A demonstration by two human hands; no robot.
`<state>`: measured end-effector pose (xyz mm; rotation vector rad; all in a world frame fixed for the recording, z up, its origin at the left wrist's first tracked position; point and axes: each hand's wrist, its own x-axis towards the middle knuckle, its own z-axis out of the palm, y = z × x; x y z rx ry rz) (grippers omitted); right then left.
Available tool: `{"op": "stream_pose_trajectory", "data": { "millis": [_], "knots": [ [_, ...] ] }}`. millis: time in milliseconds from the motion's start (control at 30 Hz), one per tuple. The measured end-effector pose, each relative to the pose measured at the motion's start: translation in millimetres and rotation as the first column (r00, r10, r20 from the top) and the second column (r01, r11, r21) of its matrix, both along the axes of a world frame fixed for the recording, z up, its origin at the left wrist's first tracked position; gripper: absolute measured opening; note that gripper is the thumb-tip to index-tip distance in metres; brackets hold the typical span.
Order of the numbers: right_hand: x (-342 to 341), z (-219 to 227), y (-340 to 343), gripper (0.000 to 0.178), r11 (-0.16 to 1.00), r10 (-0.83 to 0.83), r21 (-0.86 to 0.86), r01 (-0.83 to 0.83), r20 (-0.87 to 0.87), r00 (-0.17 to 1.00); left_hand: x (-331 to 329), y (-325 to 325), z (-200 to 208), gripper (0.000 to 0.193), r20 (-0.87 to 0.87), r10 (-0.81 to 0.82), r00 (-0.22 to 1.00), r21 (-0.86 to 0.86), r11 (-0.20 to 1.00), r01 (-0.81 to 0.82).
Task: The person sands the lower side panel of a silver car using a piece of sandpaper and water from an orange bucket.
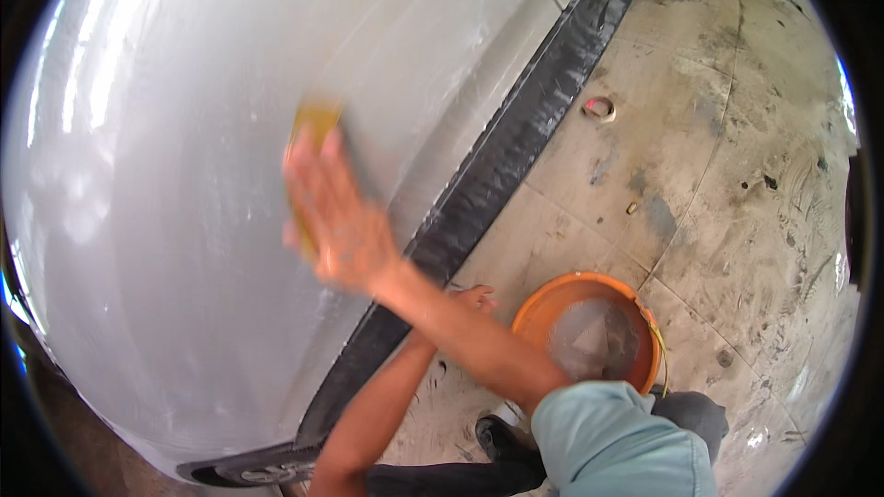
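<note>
My right hand (341, 212) lies flat on a wet, silvery-grey car body panel (212, 313), fingers pressed over a long yellow pad (318, 117). Motion blurs both the hand and the pad, and most of the pad is covered by the fingers. My left hand (476, 298) shows beyond my right forearm, which crosses over its wrist. Its fingers are loosely apart, with nothing seen in them, near the black sill trim (488, 166) along the panel's lower edge.
An orange bucket (529, 313) of cloudy water, with something pale in it, stands on the stained tiled floor (718, 248) beside my knee. A small round pinkish-red item (599, 109) lies farther off. A wheel (262, 475) is at the lower left.
</note>
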<state>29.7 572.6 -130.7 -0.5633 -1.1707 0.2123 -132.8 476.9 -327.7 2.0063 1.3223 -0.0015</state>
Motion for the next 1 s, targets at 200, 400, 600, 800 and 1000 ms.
{"op": "stream_pose_trajectory", "data": {
  "millis": [200, 400, 600, 800, 1000],
  "knots": [
    [168.0, 13.4, 123.6, 0.065, 0.92, -0.378, -0.133, 0.369, -0.052, 0.924, 117.6, -16.1, 73.8, 0.047, -0.201, 0.004, 0.98, -0.131, 0.991, -0.031],
    [26.5, 1.9, 11.9, 0.07, 0.978, -0.142, -0.14, 0.154, 0.09, 0.986, 24.3, -48.0, 45.6, 0.044, -0.407, 0.037, 0.913, -0.038, 0.998, -0.057],
    [174.2, 22.5, 122.5, 0.064, 0.733, -0.556, -0.277, 0.621, 0.283, 0.782, 51.0, -51.3, 69.2, 0.043, -0.268, 0.128, 0.955, -0.156, 0.972, -0.174],
    [26.2, -10.8, 30.9, 0.066, 0.995, -0.045, 0.08, 0.053, -0.098, 0.994, -5.2, -56.8, -10.2, 0.045, -0.264, 0.026, 0.964, -0.124, 0.99, -0.061],
    [168.8, 9.4, 124.7, 0.064, 0.976, -0.199, 0.063, 0.208, -0.119, 0.973, 36.8, -62.5, 51.4, 0.044, -0.224, 0.109, 0.968, -0.211, 0.965, -0.158]
  ]
}}
